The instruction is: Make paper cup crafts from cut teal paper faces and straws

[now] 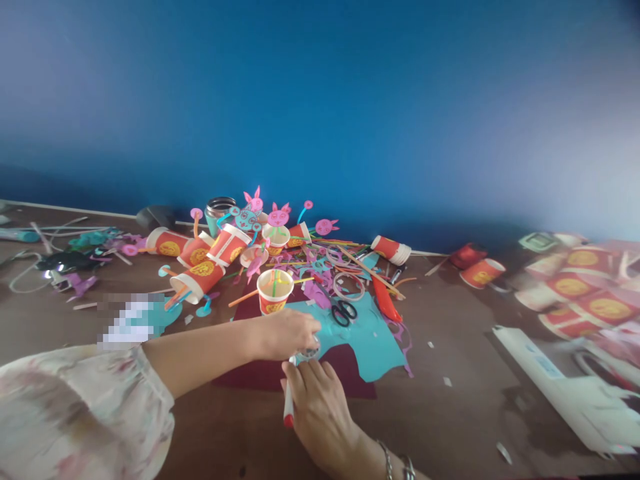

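My left hand point(289, 331) is closed at the middle of the work area, its fingers round something small. A clear, shiny round piece point(313, 347) shows at its fingertips, too blurred to name. Just below, my right hand point(320, 399) grips a white pen-like stick with a red end point(289, 400), pointing up toward the left hand. Under both hands lie a dark red sheet point(250, 377) and a cut light-blue sheet point(383, 353). Black-handled scissors point(344, 313) rest on the blue sheet. Behind the left hand stands a paper cup point(275, 293) with straws across it.
Several red-and-yellow paper cups point(199, 280) lie about, some with pink and blue paper figures point(279, 215). Straws and pink scraps point(315, 290) are heaped at the back. A white glue gun-like or flat device point(555, 387) and stacked cups point(595, 287) are at right. A blue wall point(320, 120) rises behind.
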